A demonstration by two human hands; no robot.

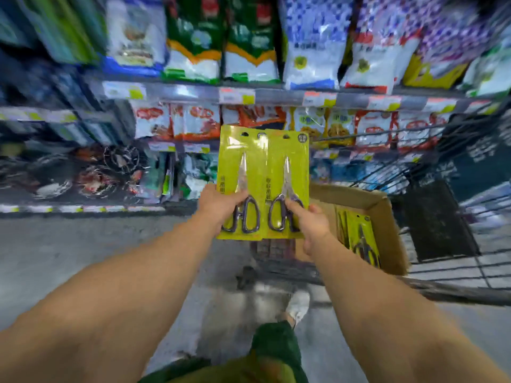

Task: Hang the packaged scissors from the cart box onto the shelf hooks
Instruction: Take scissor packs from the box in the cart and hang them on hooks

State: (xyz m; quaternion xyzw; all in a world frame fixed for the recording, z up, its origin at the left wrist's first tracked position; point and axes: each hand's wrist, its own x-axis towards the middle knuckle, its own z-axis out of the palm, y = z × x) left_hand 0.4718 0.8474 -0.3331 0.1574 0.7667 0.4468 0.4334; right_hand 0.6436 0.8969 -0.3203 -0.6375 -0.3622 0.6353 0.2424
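- Two packaged scissors on yellow-green cards are held upright, side by side and slightly overlapping, in front of the shelves: the left pack (pixel 241 178) and the right pack (pixel 289 181).
- The left hand (pixel 221 203) grips the left pack low at its edge, thumb across the scissor handles; the right hand (pixel 312 222) pinches the right pack's lower corner, a finger pressed over its handles.
- Each card has a hang hole at the top, above both hands and free.
- These packs look stiff and flat, bottom-heavy from the steel, with glossy blister fronts that may slip; holding low near the handles keeps the hole free for a hook.
- Just right of the right hand, the cardboard box (pixel 384 214) holds another pack (pixel 362 241), inside the wire cart (pixel 442 261).
- No shelf hook is plainly visible in the blur beyond the hands.
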